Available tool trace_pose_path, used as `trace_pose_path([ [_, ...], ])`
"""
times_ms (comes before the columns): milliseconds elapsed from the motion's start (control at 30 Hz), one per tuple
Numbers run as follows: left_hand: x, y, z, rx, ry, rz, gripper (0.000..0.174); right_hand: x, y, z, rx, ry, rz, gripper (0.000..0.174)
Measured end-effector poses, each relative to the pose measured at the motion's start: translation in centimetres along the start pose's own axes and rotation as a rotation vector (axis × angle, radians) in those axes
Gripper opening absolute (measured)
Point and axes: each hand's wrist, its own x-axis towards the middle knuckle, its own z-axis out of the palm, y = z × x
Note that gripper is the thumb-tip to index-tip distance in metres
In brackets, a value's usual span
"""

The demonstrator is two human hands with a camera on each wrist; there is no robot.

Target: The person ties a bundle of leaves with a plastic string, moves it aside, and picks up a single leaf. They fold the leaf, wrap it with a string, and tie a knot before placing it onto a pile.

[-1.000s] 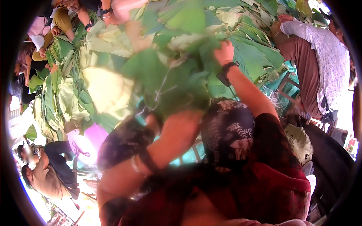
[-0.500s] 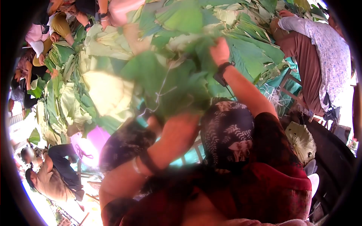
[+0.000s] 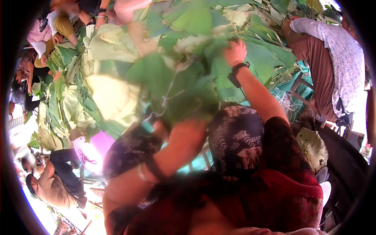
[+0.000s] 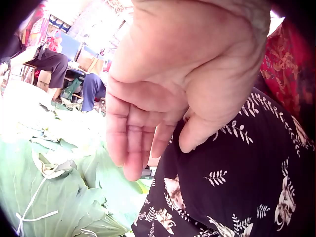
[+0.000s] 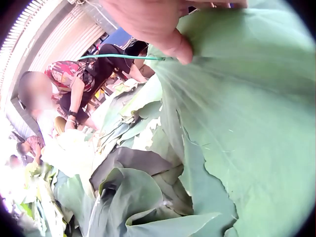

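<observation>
My right hand (image 3: 235, 53) reaches forward over a pile of big green leaves. In the right wrist view its thumb (image 5: 181, 48) presses on a broad lotus leaf (image 5: 256, 113) near the point where the veins meet, the other fingers mostly behind the leaf. My left hand (image 3: 188, 135) hangs low between my knees, blurred in the head view. The left wrist view shows its palm, with fingers (image 4: 133, 148) loosely extended and nothing held, beside the dark leaf-print trousers (image 4: 212, 173). White string (image 3: 166, 96) lies on the leaves in front of it.
Layered leaves (image 3: 66, 102) spread forward and left. A lilac bag (image 3: 94, 150) stands by my left knee. At the right sits a person in a patterned shirt (image 3: 346, 66); other people crouch at the far left. A dried pale leaf (image 3: 312, 149) and white cord (image 3: 285, 101) lie on the right.
The right hand shifted a little left and toward me, then back right. The left hand has sunk slightly; the string and the leaf pile look nearly the same.
</observation>
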Motion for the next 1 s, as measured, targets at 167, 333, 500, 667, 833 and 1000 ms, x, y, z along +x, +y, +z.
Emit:
trace_pose_path([
  [167,0.0,-0.1,0.0,-0.011,0.0,0.021,0.029,1.1,1.3,0.8,0.156,-0.021,-0.081,0.034],
  [333,-0.1,-0.5,0.5,-0.03,-0.007,0.05,0.03,2.6,0.8,0.0,0.217,-0.16,0.092,0.073],
  [500,0.2,-0.6,0.6,-0.048,-0.015,0.06,0.028,3.0,0.8,0.2,0.102,-0.343,0.052,0.073],
  [667,0.3,-0.5,0.5,-0.036,-0.005,0.083,0.027,3.0,0.7,0.7,0.119,-0.309,-0.031,0.071],
  [833,0.2,-0.8,1.0,-0.019,-0.028,0.093,0.027,4.8,1.9,2.1,0.318,-0.449,-0.043,0.053],
  [1000,0.1,-0.6,0.9,-0.02,-0.039,0.103,0.027,3.6,1.8,2.3,0.401,-0.321,-0.122,0.045],
])
